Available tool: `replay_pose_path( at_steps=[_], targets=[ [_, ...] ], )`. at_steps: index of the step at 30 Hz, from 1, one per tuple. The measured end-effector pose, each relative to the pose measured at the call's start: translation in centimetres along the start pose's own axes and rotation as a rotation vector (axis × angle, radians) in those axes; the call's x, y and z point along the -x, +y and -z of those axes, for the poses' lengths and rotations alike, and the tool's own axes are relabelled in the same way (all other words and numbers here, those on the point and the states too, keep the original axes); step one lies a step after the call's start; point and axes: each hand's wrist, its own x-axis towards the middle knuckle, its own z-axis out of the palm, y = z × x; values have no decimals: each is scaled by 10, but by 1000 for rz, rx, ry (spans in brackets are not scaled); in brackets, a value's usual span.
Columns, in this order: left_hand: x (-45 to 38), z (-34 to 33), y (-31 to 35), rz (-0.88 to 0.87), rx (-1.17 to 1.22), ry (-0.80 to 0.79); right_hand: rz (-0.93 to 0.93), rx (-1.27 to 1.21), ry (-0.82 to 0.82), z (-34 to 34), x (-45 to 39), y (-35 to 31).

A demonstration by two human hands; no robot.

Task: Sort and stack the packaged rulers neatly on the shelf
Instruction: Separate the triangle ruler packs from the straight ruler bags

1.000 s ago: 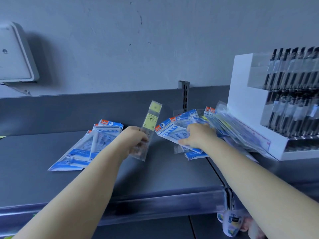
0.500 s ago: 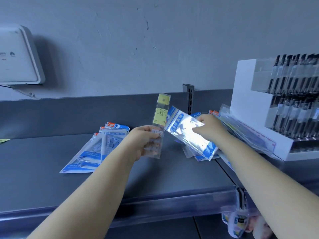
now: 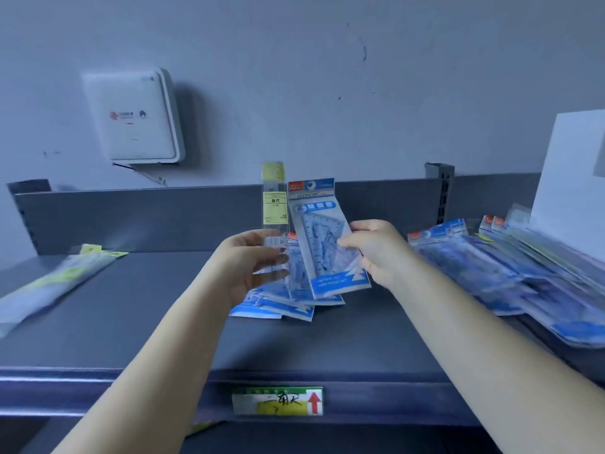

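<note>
My left hand point(image 3: 253, 263) holds a narrow clear straight-ruler pack point(image 3: 275, 204) with a yellow label upright above the grey shelf point(image 3: 131, 322). Beside it, my right hand point(image 3: 376, 250) grips a blue triangle-ruler pack point(image 3: 322, 237), also upright and tilted slightly. Under both hands a small stack of blue ruler packs point(image 3: 278, 306) lies on the shelf. A larger loose heap of blue packs point(image 3: 484, 267) spreads over the shelf's right side. At the far left lie long clear packs with yellow tags point(image 3: 55, 283).
A white display box point(image 3: 569, 178) stands at the right behind the heap. A white wall unit point(image 3: 134, 116) hangs at upper left. The shelf's front rail carries a yellow-green price label point(image 3: 278, 401). A slotted upright point(image 3: 442, 191) rises at the back panel.
The view has swung left. My right hand has carried the blue pack over from the right heap to above the small stack. My left hand has kept hold of the yellow-labelled pack.
</note>
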Motion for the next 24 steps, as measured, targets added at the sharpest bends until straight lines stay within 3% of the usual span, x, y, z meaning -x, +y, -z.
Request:
replay_pose_path(
  at_steps=[3,5,17,24],
  targets=[
    [3,30,1,-10,-18,34,92,523,17,-33,2,3],
    [4,52,3,-17,-52,65,215,680,-3,-55,6,3],
    [6,237,34,-174,-541,406,322,675,-217,-207,22,-15],
    [-4,326,35,-60,-1222,578,364,739,-268,-252,15,-10]
  ],
)
